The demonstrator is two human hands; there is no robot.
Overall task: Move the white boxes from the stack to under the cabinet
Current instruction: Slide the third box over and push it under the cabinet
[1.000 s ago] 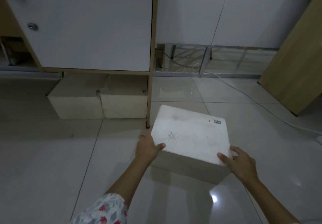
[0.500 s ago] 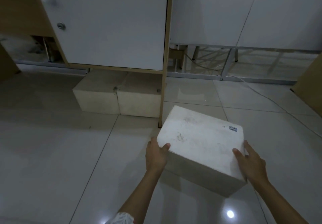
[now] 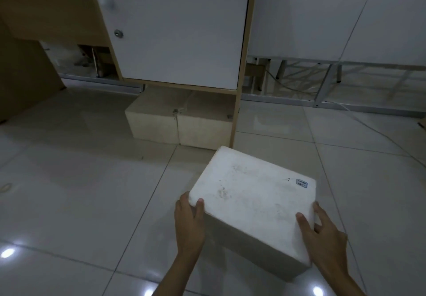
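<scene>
A white foam box (image 3: 251, 200) is carried above a glossy tiled floor (image 3: 76, 194), held between a person's two bare hands in front of a cabinet (image 3: 177, 28). The left hand (image 3: 189, 220) grips the box's near left corner, thumb hooked over the top edge and fingers down the side. The right hand (image 3: 322, 233) clasps the near right corner, thumb lying on the top face and fingers wrapped round the far side. The box sits tilted, its top scuffed with grey marks, and a small blue-edged label (image 3: 301, 183) is stuck near its far right corner. Just beyond it, two more white boxes (image 3: 177, 123) stand side by side on the floor, touching each other and tucked under the cabinet, whose white door carries a round metal lock (image 3: 118, 33). The cabinet's wooden side panel (image 3: 241, 83) comes down to the floor beside the right-hand box. To the right, a cable (image 3: 380, 134) trails across the tiles, and metal frame legs (image 3: 327, 88) stand along white wall panels behind.
</scene>
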